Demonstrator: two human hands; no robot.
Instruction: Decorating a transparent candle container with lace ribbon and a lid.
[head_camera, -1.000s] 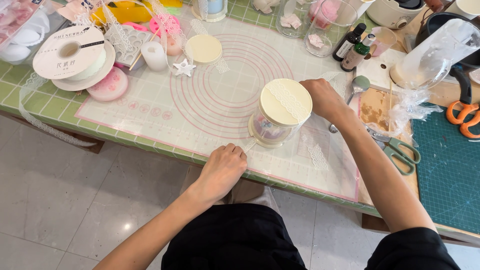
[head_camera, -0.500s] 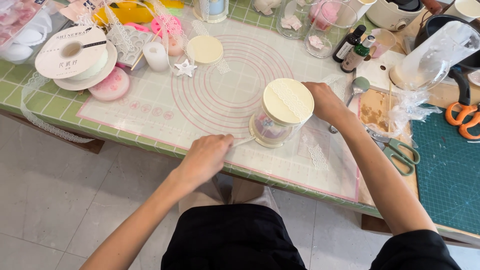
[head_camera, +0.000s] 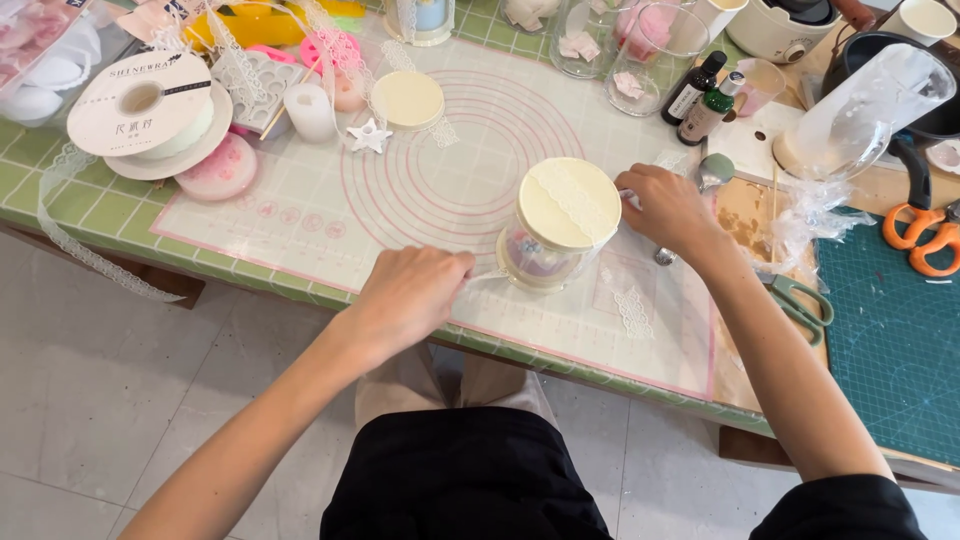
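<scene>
A clear glass jar with a cream lid (head_camera: 568, 205) stands on the pink-ringed silicone mat (head_camera: 330, 215). A strip of white lace ribbon (head_camera: 578, 198) lies across the lid and runs down both sides. My left hand (head_camera: 415, 290) is to the jar's left, near the table's front edge, with its fingers pinched on one end of the lace. Just right of the lid, my right hand (head_camera: 665, 210) pinches the other end. A short loose piece of lace (head_camera: 630, 310) rests on the mat by the jar.
A ribbon spool (head_camera: 140, 110), a white candle (head_camera: 310, 110), a white star (head_camera: 368, 137) and a cream disc (head_camera: 408, 98) sit at the left and back. Two dark bottles (head_camera: 700, 95), a clear jug (head_camera: 860, 115), orange scissors (head_camera: 925, 235), green-handled scissors (head_camera: 800, 300) and a green cutting mat (head_camera: 890, 340) are at the right.
My left hand has moved left and forward from the table's edge onto the mat, drawing the lace out. The lace strip now lies across the jar's lid.
</scene>
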